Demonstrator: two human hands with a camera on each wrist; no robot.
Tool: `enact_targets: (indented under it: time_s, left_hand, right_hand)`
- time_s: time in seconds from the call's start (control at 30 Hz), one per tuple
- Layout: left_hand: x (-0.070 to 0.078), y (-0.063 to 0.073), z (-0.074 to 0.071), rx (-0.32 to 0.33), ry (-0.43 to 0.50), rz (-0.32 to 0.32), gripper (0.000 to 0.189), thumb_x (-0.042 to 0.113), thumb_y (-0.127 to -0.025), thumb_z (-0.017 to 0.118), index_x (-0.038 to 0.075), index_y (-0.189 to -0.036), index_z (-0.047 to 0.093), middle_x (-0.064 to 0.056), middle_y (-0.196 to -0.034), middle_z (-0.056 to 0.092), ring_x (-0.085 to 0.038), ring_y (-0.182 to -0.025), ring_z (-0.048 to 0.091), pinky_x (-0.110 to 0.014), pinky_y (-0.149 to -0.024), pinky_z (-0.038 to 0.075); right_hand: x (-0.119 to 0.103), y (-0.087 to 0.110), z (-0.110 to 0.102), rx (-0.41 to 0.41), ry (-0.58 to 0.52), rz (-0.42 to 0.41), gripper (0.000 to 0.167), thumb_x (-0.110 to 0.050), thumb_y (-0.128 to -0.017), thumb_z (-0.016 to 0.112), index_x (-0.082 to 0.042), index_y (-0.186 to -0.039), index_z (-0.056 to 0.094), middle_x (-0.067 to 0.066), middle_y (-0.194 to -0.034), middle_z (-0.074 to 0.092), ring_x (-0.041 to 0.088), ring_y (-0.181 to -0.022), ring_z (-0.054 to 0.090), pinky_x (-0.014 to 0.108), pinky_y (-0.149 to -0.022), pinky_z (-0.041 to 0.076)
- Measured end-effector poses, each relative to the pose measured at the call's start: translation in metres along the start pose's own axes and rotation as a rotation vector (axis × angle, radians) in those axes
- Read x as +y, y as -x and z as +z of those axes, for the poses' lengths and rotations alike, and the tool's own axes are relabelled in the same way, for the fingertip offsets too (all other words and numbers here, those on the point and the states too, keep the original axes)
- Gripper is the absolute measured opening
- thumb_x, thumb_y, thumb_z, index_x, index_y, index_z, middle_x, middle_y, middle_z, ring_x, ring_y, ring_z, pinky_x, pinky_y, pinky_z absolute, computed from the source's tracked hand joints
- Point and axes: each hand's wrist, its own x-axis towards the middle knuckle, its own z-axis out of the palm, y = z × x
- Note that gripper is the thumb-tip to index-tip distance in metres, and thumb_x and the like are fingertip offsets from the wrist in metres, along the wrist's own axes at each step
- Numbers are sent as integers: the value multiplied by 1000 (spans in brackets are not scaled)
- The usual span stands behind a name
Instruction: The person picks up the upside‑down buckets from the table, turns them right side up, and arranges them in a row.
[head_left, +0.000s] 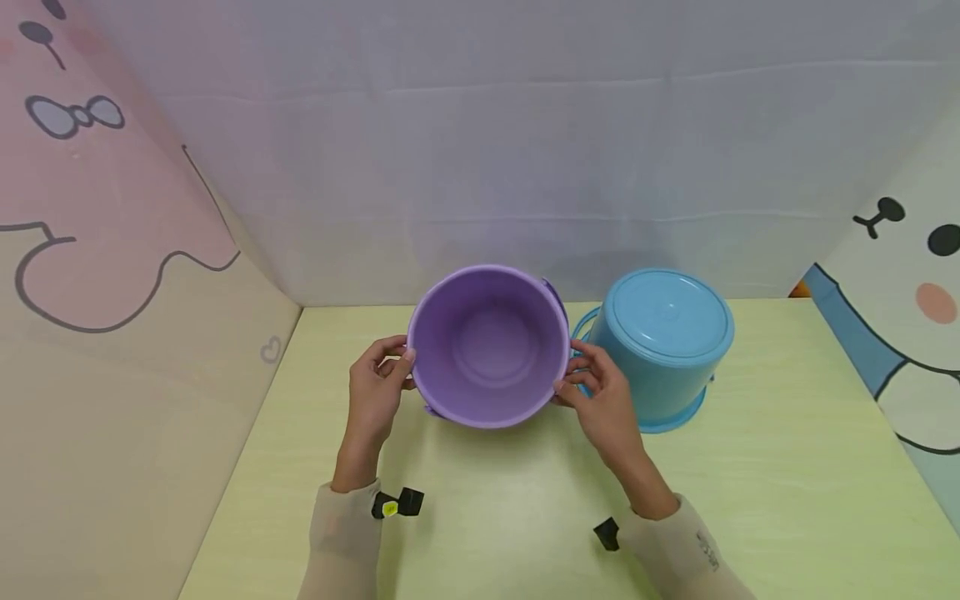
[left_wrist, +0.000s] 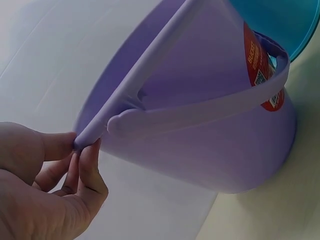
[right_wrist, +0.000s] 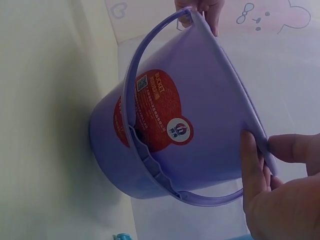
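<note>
A purple bucket (head_left: pixel 491 342) is tilted with its mouth toward the head camera, and its inside shows nothing in it. My left hand (head_left: pixel 377 392) pinches the rim at the left, thumb on the inner side and fingers beneath. Across from it, my right hand (head_left: pixel 600 400) grips the rim at the right in the same way. The bucket's handle (left_wrist: pixel 200 116) hangs along the outer wall, over a red sticker (right_wrist: pixel 155 110) marked BUCKET. Close beside my right hand stands a blue bucket (head_left: pixel 663 350), upside down on the table.
The pale yellow-green table (head_left: pixel 495 508) runs back to a white cloth wall (head_left: pixel 487 150). Printed panels with cartoon bears stand at the left (head_left: pixel 112 250) and right (head_left: pixel 900 292). The blue bucket's handle (head_left: pixel 583 321) sticks out toward the purple one.
</note>
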Motion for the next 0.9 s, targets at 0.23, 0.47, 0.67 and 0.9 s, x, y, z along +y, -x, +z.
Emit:
enact_targets:
  time_s: [0.23, 0.47, 0.67, 0.9]
  left_hand:
    - [0, -2, 0, -32, 60, -38, 28, -5, -103, 62, -12, -130, 64, -3, -102, 62, -6, -80, 69, -20, -67, 60]
    - [0, -5, -2, -72, 119, -77, 34, -7, -103, 61, -12, -136, 62, -4, -108, 63, -7, -84, 70, -23, -75, 62]
    - [1, -7, -2, -103, 173, -108, 40, -9, -102, 59, -10, -142, 58, -5, -112, 59, -9, -89, 66, -22, -79, 61]
    - [0, -10, 2, -85, 243, -168, 41, -5, -106, 56, -6, -147, 55, 0, -106, 59, -9, -84, 67, -20, -73, 59]
  right_hand:
    - [-2, -4, -2, -6, -65, 29, 56, 18, -97, 59, 6, -150, 46, 17, -117, 55, 8, -89, 65, 29, -80, 65]
    - [-3, -9, -1, 22, -75, 33, 54, 15, -99, 61, 5, -151, 48, 15, -118, 56, 8, -90, 67, 30, -82, 65]
    - [-5, -15, 0, 26, -104, 36, 50, 11, -102, 60, 7, -150, 49, 11, -116, 57, 7, -89, 68, 29, -84, 64]
    - [-6, -23, 2, 54, -140, 88, 48, 11, -103, 56, 6, -150, 50, 8, -114, 56, 7, -89, 67, 28, -87, 63]
